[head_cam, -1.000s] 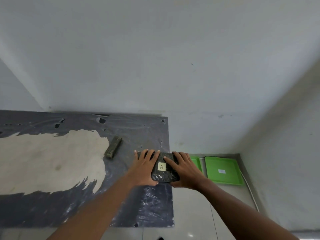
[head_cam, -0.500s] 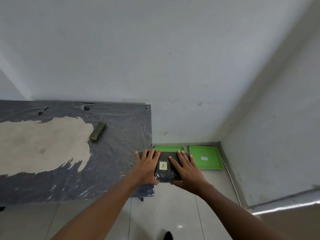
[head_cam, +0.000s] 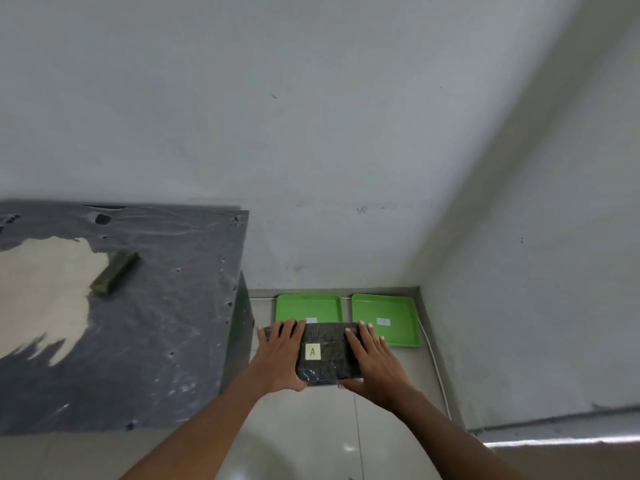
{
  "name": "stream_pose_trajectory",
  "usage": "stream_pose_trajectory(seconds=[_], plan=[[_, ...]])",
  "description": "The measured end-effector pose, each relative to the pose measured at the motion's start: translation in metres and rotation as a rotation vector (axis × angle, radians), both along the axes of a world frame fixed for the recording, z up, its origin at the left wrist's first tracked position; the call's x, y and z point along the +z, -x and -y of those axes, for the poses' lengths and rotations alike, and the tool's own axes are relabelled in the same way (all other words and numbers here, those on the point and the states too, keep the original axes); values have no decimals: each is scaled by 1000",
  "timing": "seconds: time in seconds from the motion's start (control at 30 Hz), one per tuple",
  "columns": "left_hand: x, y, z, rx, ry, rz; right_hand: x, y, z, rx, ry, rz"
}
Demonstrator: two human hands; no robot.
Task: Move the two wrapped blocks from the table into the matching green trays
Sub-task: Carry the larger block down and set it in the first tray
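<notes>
Head view shows the table (head_cam: 145, 341) at left with a small greenish block (head_cam: 114, 277) lying on it. Two green trays (head_cam: 310, 306) (head_cam: 391, 336) sit on the floor by the wall, each with a small unreadable label. Both hands clamp a dark wrapped block (head_cam: 329, 351) above the floor, over the near edge of one tray: left hand (head_cam: 282, 355) and right hand (head_cam: 372, 362) press its sides, fingers spread on top. Its yellow sticker (head_cam: 312, 351) reads "A".

Soft, dim, even light; floor tiles (head_cam: 311, 441) show glare.

White wall (head_cam: 311, 116), tiled floor (head_cam: 311, 438), white cable (head_cam: 437, 368).
</notes>
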State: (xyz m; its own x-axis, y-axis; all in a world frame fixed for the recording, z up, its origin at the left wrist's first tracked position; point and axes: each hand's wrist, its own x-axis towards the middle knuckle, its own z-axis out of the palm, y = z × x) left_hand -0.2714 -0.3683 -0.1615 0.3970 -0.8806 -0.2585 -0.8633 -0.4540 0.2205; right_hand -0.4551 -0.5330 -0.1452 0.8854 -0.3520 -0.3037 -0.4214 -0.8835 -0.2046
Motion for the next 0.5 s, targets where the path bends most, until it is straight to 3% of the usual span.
stream_pose_trajectory(seconds=[0.2, 0.5], plan=[[-31, 22, 58, 55, -33, -22, -32, 20, 78, 22, -70, -39], [-94, 3, 109, 40, -56, -21, -101, -6, 112, 85, -101, -13]])
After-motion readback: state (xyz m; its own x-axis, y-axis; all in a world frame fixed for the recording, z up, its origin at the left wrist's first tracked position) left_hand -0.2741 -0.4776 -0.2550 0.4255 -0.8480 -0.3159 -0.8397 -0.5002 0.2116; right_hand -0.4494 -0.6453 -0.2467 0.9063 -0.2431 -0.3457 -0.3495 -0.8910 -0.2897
